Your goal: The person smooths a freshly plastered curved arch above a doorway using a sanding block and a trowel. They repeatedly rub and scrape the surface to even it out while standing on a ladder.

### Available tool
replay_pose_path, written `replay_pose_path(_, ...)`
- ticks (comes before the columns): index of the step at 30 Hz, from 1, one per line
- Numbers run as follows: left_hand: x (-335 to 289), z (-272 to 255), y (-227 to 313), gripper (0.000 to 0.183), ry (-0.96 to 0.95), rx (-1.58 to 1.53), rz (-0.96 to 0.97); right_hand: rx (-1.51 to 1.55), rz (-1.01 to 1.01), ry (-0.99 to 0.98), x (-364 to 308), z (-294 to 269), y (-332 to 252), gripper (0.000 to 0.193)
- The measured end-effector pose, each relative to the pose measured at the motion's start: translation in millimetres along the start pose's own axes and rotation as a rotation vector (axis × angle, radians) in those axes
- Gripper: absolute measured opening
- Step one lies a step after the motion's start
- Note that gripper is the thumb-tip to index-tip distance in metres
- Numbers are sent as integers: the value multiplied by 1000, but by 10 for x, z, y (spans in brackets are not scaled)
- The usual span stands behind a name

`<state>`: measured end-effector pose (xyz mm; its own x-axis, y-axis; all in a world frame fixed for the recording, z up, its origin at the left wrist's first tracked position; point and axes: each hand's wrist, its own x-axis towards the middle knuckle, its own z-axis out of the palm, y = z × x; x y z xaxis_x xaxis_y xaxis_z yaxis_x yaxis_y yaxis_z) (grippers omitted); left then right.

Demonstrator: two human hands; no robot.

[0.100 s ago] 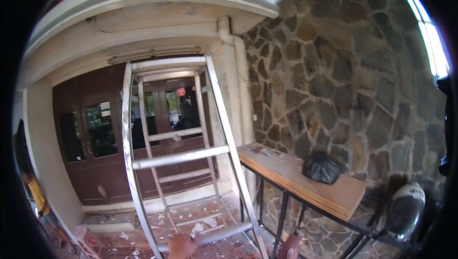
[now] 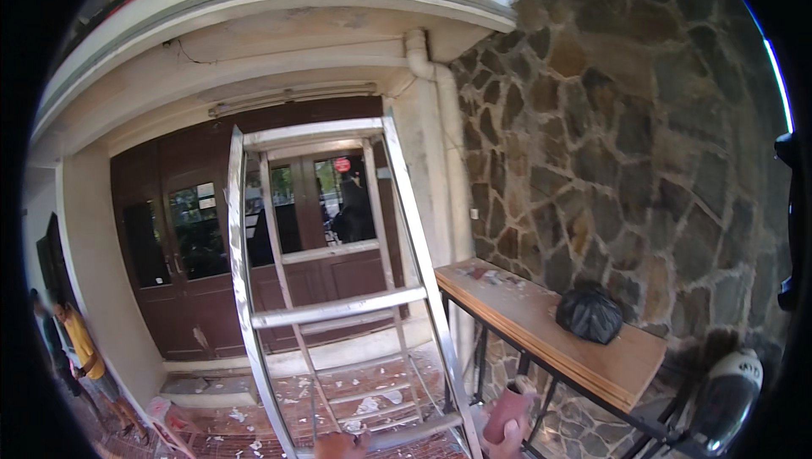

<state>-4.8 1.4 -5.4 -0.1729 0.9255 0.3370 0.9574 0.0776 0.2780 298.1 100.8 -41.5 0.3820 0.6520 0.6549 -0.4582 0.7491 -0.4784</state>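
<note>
An aluminium stepladder stands upright before me, its legs spread. At the lower edge my left hand is closed over the low front rung, mostly cut off by the picture's edge. To the right of the ladder my right hand is raised with its fingers wrapped round a reddish-brown, blunt-ended object. Its exact kind is not clear. The right hand is apart from the ladder and just below the front of a wooden shelf.
A black plastic bag and debris lie on the shelf. Beyond it rises a stone wall; a helmet hangs at right. Paint flakes litter the tiled floor before brown doors. People stand far left.
My right hand has risen, bringing more of the reddish-brown object into view. My left hand stays at the rung, lower in the picture. The scene has shifted right and slightly down.
</note>
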Motion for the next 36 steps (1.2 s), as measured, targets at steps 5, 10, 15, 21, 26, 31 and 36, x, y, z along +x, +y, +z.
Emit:
replay_pose_path(5,-16,147,-90,41,31,-72,35,-157,-107,-725,1736,1628,-858,68)
replay_pose_path(10,-23,159,16,44,232,122,52,-681,-120,-1161,2236,2851,-812,50)
replay_pose_path(15,24,12,118,53,81,20,-114,-926,123,-1125,2165,3227,-597,55)
replay_pose_path(21,25,142,164,43,36,-21,-211,-1084,191,-973,2007,3203,-558,53)
replay_pose_path(26,255,-53,142,37,353,-64,-106,-1228,301,-955,2001,3360,-527,62)
replay_pose_path(31,666,-1132,290,31,-48,-231,-93,-1236,417,-982,2029,3437,-499,74)
replay_pose_path(36,933,-2518,655,39,-543,-565,-108,-1249,440,-981,2066,3429,-540,74)
